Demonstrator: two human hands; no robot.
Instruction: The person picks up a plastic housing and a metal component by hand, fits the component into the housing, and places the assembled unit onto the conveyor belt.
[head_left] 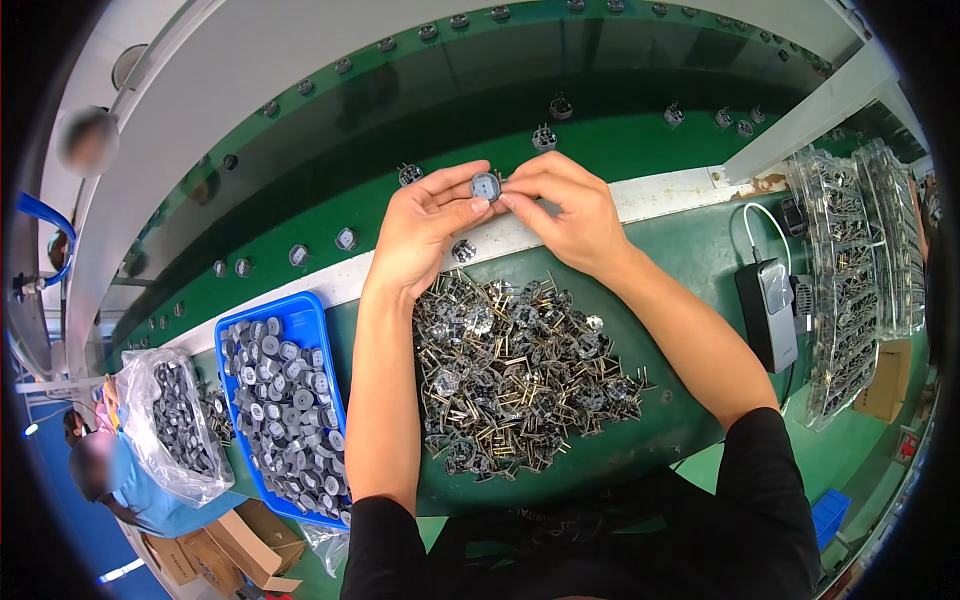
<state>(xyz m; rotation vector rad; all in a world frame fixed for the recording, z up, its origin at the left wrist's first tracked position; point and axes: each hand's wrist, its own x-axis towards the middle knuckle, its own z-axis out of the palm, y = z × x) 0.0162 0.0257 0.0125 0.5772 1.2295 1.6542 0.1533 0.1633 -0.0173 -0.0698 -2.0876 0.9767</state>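
Over the white ledge at the belt's near side, my left hand pinches a grey plastic plug housing between thumb and fingers. My right hand is closed beside it, thumb and forefinger meeting at the housing's right edge. A little metal shows at those fingertips, but what they grip is mostly hidden. Between my forearms spreads a big pile of pronged metal-and-black plug inserts. One loose insert lies on the ledge below my hands. Left of my left forearm, a blue tray holds many grey housings.
A green conveyor belt carries spaced-out plug parts beyond the ledge. On the right stand a power bank with a white cable and clear trays of parts. A plastic bag of housings lies far left, near another person.
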